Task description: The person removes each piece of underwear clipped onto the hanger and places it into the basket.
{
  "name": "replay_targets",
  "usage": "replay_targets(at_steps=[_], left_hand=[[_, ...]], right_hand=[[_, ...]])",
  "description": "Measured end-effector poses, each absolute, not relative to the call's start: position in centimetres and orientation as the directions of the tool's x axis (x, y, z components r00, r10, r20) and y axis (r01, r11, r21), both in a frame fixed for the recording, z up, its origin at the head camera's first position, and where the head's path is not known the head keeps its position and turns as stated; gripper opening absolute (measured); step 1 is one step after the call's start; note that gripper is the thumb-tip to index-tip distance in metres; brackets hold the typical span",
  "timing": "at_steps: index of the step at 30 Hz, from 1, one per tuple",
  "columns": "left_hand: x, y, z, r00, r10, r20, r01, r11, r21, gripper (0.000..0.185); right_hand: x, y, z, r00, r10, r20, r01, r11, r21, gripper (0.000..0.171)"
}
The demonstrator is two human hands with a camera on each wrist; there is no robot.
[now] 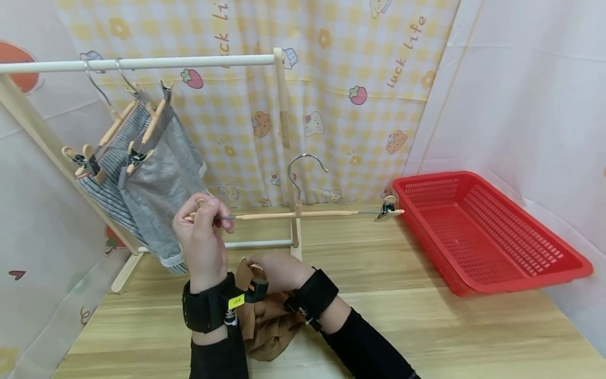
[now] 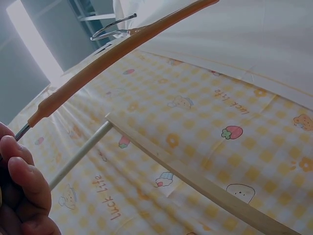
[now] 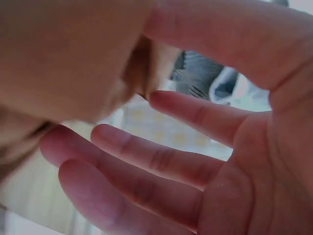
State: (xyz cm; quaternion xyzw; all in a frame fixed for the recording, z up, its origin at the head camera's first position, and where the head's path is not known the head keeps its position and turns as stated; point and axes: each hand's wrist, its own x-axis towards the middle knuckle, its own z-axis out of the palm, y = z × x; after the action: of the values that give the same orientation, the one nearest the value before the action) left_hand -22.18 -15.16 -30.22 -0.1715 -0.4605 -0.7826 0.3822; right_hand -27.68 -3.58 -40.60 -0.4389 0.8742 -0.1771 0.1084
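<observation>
My left hand [image 1: 204, 223] pinches the left clip end of a wooden clip hanger [image 1: 303, 214], held level above the table with its metal hook [image 1: 303, 167] up. In the left wrist view the hanger's bar [image 2: 112, 53] slants up from my fingers [image 2: 19, 186]. Just below, my right hand [image 1: 267, 265] grips the top edge of a brown garment [image 1: 265, 323] that lies bunched on the table between my forearms. The right wrist view shows curled fingers [image 3: 161, 161] and a blurred strip of the brown garment [image 3: 139, 68]; how the fingers close on it is hidden.
A white rail [image 1: 137, 63] on a wooden rack [image 1: 283, 116] carries two clip hangers with grey shorts [image 1: 165, 179] and striped shorts [image 1: 109, 179]. A red basket [image 1: 558, 263] sits at the right on the wooden table [image 1: 402, 316]. Patterned curtain behind.
</observation>
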Motion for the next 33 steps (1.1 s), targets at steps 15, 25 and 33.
replay_targets(at_steps=[15, 25, 33], left_hand=[[-21.9, -15.5, -30.4, -0.645, -0.444, 0.622, 0.760, -0.288, 0.583, 0.031], [-21.9, -15.6, -30.5, -0.644, -0.447, 0.621, 0.762, -0.297, 0.576, 0.030], [-21.8, -15.4, -30.4, -0.647, -0.443, 0.621, 0.761, -0.322, 0.563, 0.029]], right_hand=[[-27.7, -4.8, -42.4, -0.540, -0.841, -0.027, -0.774, 0.509, -0.376, 0.011], [-28.8, -1.6, -40.2, -0.527, -0.850, -0.003, -0.647, 0.403, -0.647, 0.022], [-30.2, 4.4, -37.2, -0.597, -0.802, 0.009, -0.427, 0.309, -0.850, 0.017]])
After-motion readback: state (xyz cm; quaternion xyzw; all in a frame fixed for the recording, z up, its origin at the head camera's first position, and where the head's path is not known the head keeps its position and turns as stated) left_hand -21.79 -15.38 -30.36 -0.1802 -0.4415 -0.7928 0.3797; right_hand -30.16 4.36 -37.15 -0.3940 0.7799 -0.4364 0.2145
